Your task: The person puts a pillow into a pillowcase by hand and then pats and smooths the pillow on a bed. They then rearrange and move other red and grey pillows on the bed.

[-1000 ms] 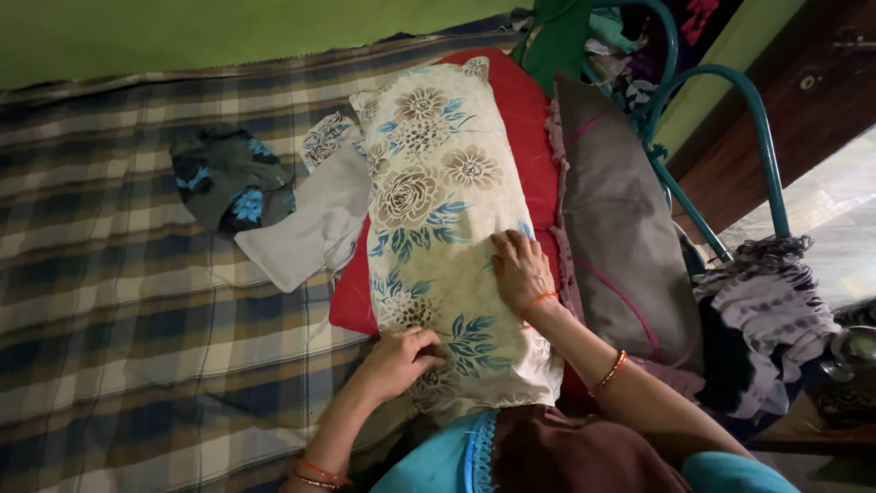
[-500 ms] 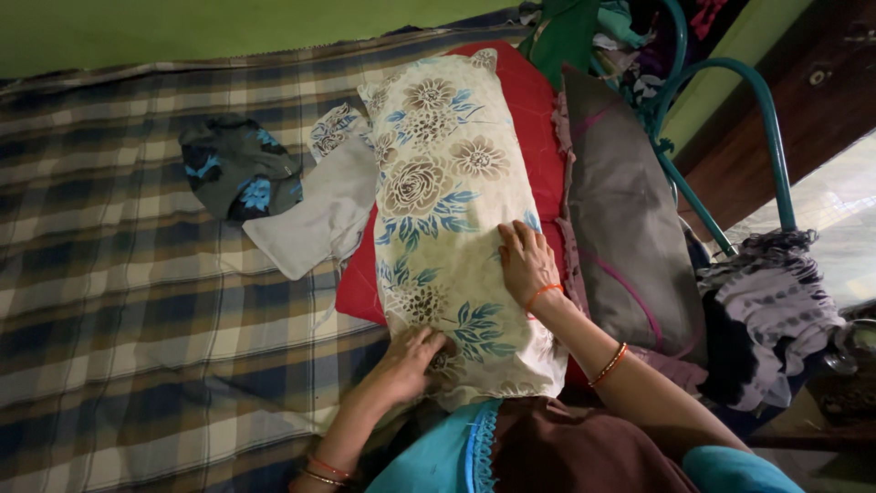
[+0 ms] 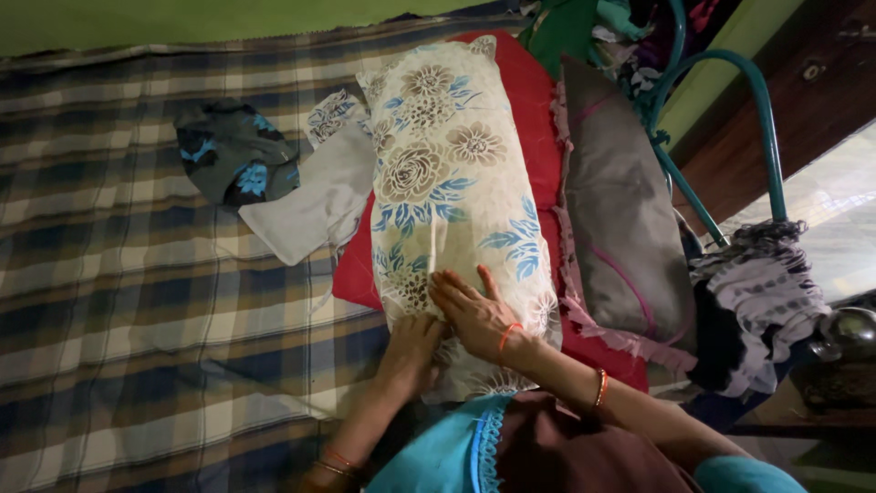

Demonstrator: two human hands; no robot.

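Two hands on the floral pillow [image 3: 452,192]: right hand [image 3: 479,315] flat, fingers spread, pressing its near end; left hand [image 3: 415,342] touching alongside, fingers curled at the edge.

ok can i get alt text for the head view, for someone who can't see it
Seen from above, a person's left hand and right hand press flat on the near end of a cream floral pillow lying on a red cushion on a plaid bedsheet. A grey pillow lies to the right, crumpled cloths to the left.
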